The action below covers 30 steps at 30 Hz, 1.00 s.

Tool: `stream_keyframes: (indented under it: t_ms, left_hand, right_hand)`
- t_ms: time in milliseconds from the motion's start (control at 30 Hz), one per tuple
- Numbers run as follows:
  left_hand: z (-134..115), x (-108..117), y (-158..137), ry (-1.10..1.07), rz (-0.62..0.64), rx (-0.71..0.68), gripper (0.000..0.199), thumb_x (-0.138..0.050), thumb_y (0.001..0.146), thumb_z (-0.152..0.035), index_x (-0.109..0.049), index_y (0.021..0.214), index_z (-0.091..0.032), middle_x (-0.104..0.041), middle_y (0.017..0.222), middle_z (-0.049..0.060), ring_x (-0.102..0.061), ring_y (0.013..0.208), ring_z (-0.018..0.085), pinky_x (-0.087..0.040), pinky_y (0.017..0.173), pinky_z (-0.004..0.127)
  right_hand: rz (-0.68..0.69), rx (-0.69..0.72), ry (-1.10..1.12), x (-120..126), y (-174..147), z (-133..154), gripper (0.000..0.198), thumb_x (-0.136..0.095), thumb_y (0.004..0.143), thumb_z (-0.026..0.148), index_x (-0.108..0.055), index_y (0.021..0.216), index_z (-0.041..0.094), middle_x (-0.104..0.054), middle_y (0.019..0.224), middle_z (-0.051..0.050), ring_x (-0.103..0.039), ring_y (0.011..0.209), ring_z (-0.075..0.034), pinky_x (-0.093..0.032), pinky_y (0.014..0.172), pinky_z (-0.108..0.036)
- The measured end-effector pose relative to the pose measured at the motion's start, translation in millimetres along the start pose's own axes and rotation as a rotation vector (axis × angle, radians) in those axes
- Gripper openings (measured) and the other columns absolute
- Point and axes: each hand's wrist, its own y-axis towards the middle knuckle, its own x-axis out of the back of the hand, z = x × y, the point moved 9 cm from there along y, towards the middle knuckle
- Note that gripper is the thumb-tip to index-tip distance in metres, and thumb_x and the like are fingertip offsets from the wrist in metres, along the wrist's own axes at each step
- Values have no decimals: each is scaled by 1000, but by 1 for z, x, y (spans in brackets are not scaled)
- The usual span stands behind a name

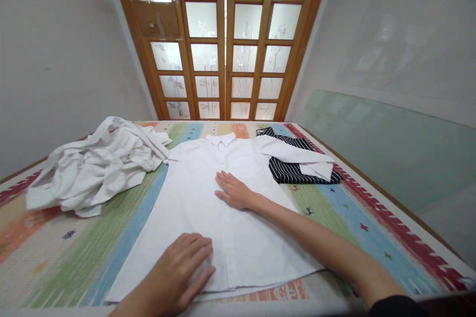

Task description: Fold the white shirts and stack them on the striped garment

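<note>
A white button-up shirt lies spread face up, its collar at the far end and its hem toward me. My right hand rests flat on the chest near the button placket, fingers stretched out. Lower down, my left hand lies on the shirt near the hem, fingers extended and thumb apart. Neither hand grips anything. The right-side sleeve stretches outward over a folded black-and-white striped garment. Most of the other sleeve is out of sight, by the white heap.
A crumpled pile of white clothing sits at the left. Beneath everything is a colourful striped cloth on the table. A pale green panel stands along the right edge. Wooden doors with glass panes close off the far end.
</note>
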Motion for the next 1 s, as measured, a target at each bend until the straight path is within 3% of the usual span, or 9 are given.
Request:
stream_keyframes:
  t_ms: [67,167,267,400,533,600,700,800,1000]
  left_hand:
    - [34,-6,-9,112,18,114,40,-45,95,-38,-56,130,-20,-64,128,9,-60,114,21,-49,97,34]
    - [81,-20,-30,225,59,264,53,-38,96,-48,-50,139,-18,-54,141,10,-52,128,25,-45,104,39]
    - [114,-26,-54,270,100,398,59,-33,95,-53,-48,141,-19,-49,145,9,-45,134,28,-43,106,44]
    - [141,-12,-74,327,188,568,56,-30,93,-43,-57,133,-15,-56,138,14,-52,128,31,-47,99,50]
    - [150,7,-61,427,298,644,47,-29,89,-26,-72,102,-10,-70,113,20,-58,117,38,-48,93,56]
    - [148,11,-44,430,303,634,45,-29,89,-24,-72,96,-11,-70,111,19,-59,116,37,-47,94,55]
    - [141,7,-19,353,254,594,45,-30,93,-29,-67,113,-14,-66,124,15,-57,121,30,-46,100,48]
    - [135,-12,-10,236,233,518,50,-30,95,-40,-60,128,-15,-59,135,12,-52,128,27,-43,106,42]
    - [147,-34,-34,214,197,447,61,-26,96,-49,-50,139,-13,-49,144,15,-42,136,30,-40,108,46]
  right_hand:
    - [4,44,-14,1,-9,12,62,-35,100,44,-35,146,2,-31,154,-21,-19,146,-30,-22,118,-47]
    - [1,112,-20,1,-26,33,67,-33,99,50,-34,147,3,-29,155,-21,-13,147,-32,-20,118,-49]
    - [21,185,8,4,-46,58,70,-34,98,53,-32,149,4,-26,155,-21,-13,147,-32,-18,119,-50]
    - [56,336,66,13,-74,101,67,-39,97,55,-33,150,15,-28,157,-14,-13,147,-32,-19,118,-51]
    - [64,506,92,16,-95,142,63,-46,94,54,-37,148,22,-35,155,-7,-16,147,-31,-22,117,-51]
    - [63,567,100,15,-100,158,64,-49,93,52,-38,147,20,-38,153,-7,-19,146,-29,-24,117,-49]
    - [67,594,106,13,-102,170,68,-49,94,51,-35,148,13,-39,152,-10,-23,145,-27,-24,118,-45]
    - [81,538,109,13,-98,166,70,-45,96,52,-32,149,7,-37,153,-14,-24,145,-26,-20,119,-43]
    - [89,371,117,15,-91,147,78,-38,95,60,-31,148,2,-33,152,-22,-25,145,-27,-21,118,-44]
